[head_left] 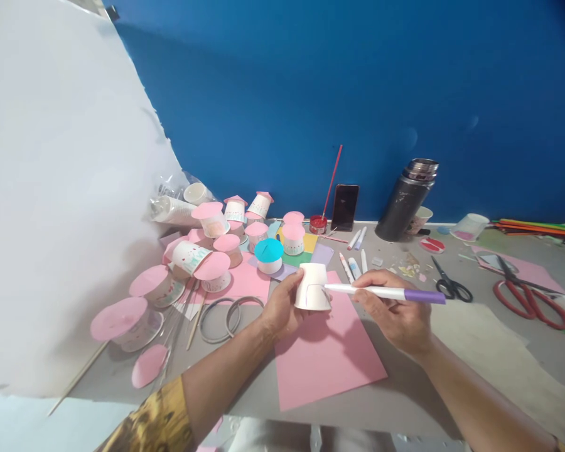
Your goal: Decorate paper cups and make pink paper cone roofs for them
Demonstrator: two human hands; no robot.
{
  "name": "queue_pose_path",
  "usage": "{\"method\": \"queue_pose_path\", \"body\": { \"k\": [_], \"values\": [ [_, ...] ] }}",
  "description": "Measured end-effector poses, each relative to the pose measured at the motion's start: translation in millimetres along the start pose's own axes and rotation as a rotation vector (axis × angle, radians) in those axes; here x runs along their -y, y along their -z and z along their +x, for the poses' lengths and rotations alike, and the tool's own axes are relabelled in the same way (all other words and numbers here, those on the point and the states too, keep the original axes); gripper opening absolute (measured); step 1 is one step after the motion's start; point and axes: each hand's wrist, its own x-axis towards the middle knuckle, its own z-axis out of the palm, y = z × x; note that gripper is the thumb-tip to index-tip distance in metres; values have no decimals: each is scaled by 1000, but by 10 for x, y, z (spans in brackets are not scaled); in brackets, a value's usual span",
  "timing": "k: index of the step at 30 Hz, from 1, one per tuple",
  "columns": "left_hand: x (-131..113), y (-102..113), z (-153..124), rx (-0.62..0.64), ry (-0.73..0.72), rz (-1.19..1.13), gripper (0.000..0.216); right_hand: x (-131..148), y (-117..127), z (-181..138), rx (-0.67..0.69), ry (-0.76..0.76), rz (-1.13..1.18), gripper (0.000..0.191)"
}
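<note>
In my left hand (282, 307) is a white paper cup (312, 295), turned upside down, with a faint purple outline drawn on its side. My right hand (395, 314) grips a white marker with a purple end (386, 292), its tip at the cup's side. Beneath both hands lies a sheet of pink paper (324, 370). Just beyond the cup stands a small cup topped by a blue paper disc (269, 251). Several decorated cups with pink paper tops (211, 267) crowd the table to the left.
Black scissors (452, 285) and red-handled scissors (530, 298) lie at right. A dark flask (407, 201) and a phone (345, 207) stand against the blue wall. Grey rings (220, 320) and wooden sticks (78, 378) lie at left. More markers (358, 238) rest behind my right hand.
</note>
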Motion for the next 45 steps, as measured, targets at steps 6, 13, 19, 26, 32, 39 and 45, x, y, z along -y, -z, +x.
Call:
{"method": "queue_pose_path", "body": {
  "k": [6,13,19,26,32,39,45],
  "values": [
    [-9,5,-5,-52,-10,0,39,-38,8,-16,-5,-29,-43,6],
    [30,19,13,-50,-75,-5,29,-29,-19,7,-6,-28,-59,5],
    [71,31,36,-13,-142,25,34,-22,-29,-9,-9,-1,-58,6],
    [77,33,34,17,-167,51,40,-22,-16,-17,-2,7,-17,6],
    [75,9,26,11,-212,69,32,-58,-15,-31,38,-6,-41,5],
    [89,2,26,16,-216,97,33,-52,-36,-34,91,23,-41,4],
    [90,3,32,18,-217,85,34,-6,-21,-6,77,37,-31,4]
  ]
}}
